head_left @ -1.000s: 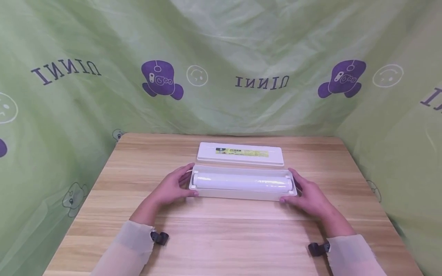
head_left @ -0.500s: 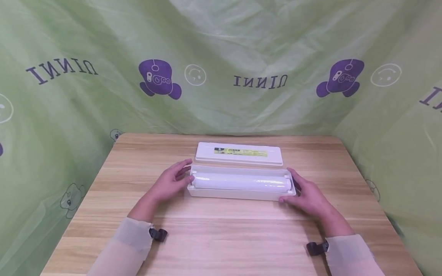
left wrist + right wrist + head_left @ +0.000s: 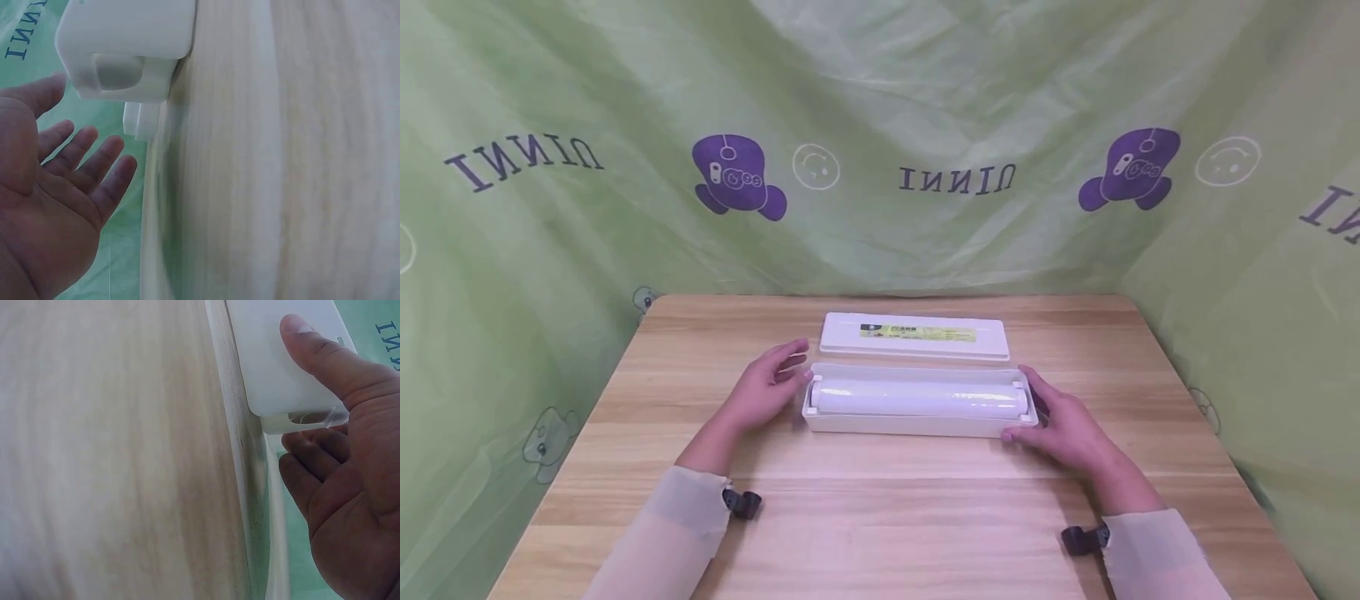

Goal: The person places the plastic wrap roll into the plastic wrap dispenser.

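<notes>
A long white cling film box [image 3: 910, 426] lies lidless on the table, with a glossy white roll [image 3: 917, 400] inside. My right hand [image 3: 1067, 425] grips its right end; in the right wrist view the thumb [image 3: 315, 353] lies on the box's front wall, with the other fingers behind the end. At the left end, my left hand [image 3: 756, 393] is spread, its thumb tip near the box's corner. The left wrist view shows the left fingers [image 3: 100, 165] loosely extended and apart from the box. The white lid [image 3: 838, 335], bearing a yellow label, lies just behind the box.
The wooden table [image 3: 880, 525] extends in front of the box and to both sides. Green printed cloth [image 3: 865, 242] hangs around the back and sides. Small black devices [image 3: 741, 503] are worn at both wrists.
My left thumb has come off the box's front wall and moved up to its left end, as the fingers loosened. My right hand keeps its grip. The whole view has shifted slightly.
</notes>
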The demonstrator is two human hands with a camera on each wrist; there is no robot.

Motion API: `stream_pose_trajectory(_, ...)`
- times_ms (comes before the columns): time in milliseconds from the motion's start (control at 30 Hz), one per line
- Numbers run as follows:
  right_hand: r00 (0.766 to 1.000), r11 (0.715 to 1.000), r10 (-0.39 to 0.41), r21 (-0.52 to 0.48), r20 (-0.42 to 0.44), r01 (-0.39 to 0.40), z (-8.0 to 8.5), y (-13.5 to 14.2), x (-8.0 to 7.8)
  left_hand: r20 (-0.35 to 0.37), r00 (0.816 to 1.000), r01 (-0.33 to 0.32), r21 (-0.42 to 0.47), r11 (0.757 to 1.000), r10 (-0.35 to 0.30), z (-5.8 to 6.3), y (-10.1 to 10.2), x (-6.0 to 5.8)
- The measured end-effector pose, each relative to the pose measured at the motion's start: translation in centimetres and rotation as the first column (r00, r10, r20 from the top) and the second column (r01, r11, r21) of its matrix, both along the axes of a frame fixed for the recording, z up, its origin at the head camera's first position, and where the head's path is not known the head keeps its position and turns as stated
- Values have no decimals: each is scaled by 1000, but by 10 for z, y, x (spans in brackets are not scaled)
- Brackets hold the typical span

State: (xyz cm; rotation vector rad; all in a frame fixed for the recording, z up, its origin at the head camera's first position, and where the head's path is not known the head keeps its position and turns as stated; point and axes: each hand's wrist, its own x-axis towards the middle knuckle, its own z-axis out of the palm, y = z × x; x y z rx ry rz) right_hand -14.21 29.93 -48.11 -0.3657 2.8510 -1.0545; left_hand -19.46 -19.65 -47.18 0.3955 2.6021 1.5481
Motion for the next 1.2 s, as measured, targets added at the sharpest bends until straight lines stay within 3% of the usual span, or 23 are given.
stream_pose_trajectory(367,1000,1000,17,20,-25,-16,2,0,-2,-53,999,-8,-17,1000,7,-11,-3,-13)
stream_pose_trajectory(667,1000,1000,14,21,-22,-14,3,0,-2,-44,998,-38,-52,998,36,-12,0,-20)
stream_pose_trajectory(967,1000,1000,-2,31,21,2,1,0,-1,-56,998,-25,-25,999,24,-17,7,-32)
stream_pose_trajectory(1200,1000,1000,1,30,-10,-1,0,1,-2,-43,999,-25,-50,998,23,-16,10,-39)
